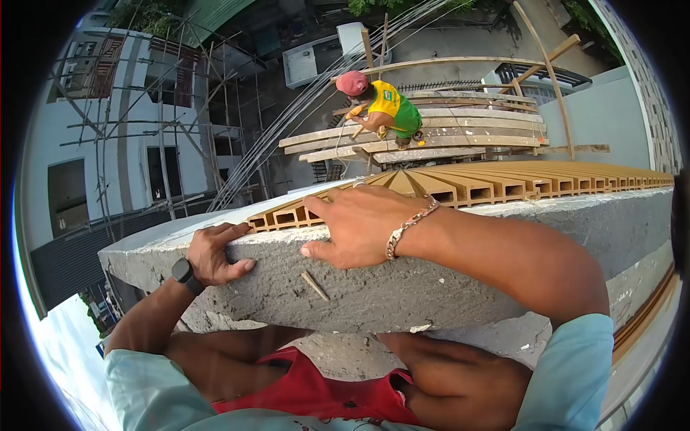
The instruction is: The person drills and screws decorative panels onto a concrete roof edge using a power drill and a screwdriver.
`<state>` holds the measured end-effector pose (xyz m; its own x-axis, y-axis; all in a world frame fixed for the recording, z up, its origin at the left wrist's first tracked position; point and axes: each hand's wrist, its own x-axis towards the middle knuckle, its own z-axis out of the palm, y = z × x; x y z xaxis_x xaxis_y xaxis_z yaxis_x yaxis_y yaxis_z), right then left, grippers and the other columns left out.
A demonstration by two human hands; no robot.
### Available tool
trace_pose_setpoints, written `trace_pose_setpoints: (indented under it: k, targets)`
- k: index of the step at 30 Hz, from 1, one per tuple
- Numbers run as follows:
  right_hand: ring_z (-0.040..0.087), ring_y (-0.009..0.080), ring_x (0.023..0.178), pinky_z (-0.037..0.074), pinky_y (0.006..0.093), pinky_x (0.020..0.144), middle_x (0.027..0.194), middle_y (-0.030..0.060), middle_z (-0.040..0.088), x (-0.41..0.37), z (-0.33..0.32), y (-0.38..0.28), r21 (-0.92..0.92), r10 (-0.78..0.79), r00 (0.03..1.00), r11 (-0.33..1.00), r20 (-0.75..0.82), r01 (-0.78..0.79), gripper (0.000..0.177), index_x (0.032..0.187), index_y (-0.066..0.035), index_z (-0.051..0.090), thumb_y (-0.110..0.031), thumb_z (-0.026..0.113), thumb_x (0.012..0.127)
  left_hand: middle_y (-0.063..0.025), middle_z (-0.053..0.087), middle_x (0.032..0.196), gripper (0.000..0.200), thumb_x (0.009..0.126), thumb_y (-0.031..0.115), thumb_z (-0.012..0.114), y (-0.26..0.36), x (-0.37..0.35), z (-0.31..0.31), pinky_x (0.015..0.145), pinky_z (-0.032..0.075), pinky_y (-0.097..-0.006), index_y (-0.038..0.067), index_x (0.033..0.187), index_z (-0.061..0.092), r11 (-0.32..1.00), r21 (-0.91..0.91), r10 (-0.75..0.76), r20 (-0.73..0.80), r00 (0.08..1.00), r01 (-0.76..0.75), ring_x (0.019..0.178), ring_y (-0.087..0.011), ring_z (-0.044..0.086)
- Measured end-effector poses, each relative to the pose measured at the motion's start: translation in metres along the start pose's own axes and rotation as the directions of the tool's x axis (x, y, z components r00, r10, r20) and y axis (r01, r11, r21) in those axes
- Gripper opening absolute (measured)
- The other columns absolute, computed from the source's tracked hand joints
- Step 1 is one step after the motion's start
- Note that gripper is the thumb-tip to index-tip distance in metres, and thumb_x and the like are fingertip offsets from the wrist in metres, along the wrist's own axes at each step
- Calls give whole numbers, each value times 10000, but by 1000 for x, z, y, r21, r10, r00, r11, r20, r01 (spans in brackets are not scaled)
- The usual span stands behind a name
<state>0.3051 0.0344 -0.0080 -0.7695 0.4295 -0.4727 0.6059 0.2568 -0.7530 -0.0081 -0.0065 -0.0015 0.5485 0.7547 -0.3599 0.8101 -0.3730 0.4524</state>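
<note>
A tan fluted wall panel (471, 192), its hollow channels showing at the cut end, lies along the top of a rough concrete ledge (402, 291). My left hand (214, 253) rests over the ledge edge at the panel's left end, fingertips by its corner and thumb apart against the concrete face. Across the panel's left part lies my right hand (359, 224), fingers stretched over the slats and thumb on the ledge's front edge. Neither hand is wrapped round anything. The far fingertips of my right hand are partly hidden.
Below, a person (384, 108) in a red cap crouches on scaffold planks (481, 129). Cables (266, 147) run past the ledge. Pole scaffolding (169, 122) fronts a building at left. A small stick-like piece (315, 286) is on the ledge face; long brown strips (643, 316) lie at right.
</note>
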Motion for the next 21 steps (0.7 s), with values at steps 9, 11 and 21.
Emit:
trace_pose_setpoints:
  k: [9,11,21]
  targets:
    - [580,362,1017,445,435,876,1027,208,624,-10,10,-3,-45,44,966,997,-254,-58,574,1187,-35,537,-500,535,852,-188,642,764,644,728,561,649,8,8,-1,575,522,-403,21,1078,637,999,6,47,-6,999,-46,629,-325,645]
    - [550,356,1083,425,427,925,1143,200,582,-12,3,-12,-67,103,973,991,-206,-119,612,1228,-36,520,-513,549,845,-183,636,745,646,766,600,610,10,7,0,549,514,-406,30,1069,639,998,12,65,-26,998,-65,599,-329,636]
    - [522,357,1133,394,422,978,1217,185,566,-15,6,-14,-149,90,960,980,-264,-133,576,1237,-62,529,-402,644,787,-146,612,693,681,793,637,561,5,10,-8,512,485,-407,29,1095,615,989,38,141,56,988,-143,559,-332,606]
